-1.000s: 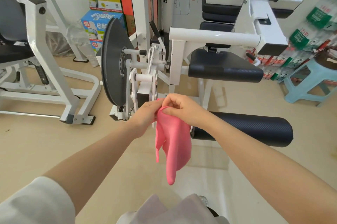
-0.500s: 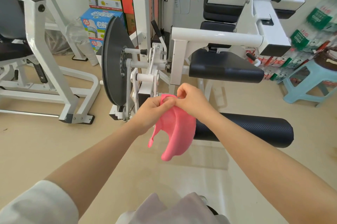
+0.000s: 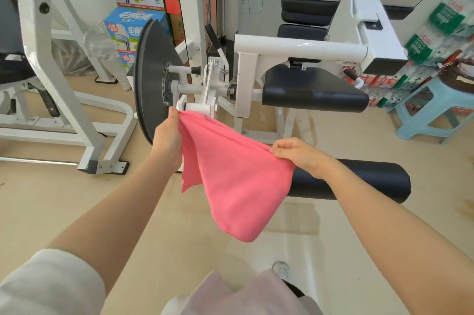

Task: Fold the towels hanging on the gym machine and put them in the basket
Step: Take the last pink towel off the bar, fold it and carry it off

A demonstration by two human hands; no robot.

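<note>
Pink towel (image 3: 238, 181) stretched mid-air, left hand (image 3: 166, 137) grip pinching one corner; right hand (image 3: 297, 153) the other

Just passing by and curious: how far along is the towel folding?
Done: one pink towel is off the gym machine. In hand: the left hand and right hand each pinch its top edge, stretching it in the air, not yet neatly folded. Left: folding it and putting it away; no basket or other towels show in this view.

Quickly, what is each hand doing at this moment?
Left hand: closed, holding one end of the pink towel.
Right hand: closed, fingers pinching the other end.
</note>
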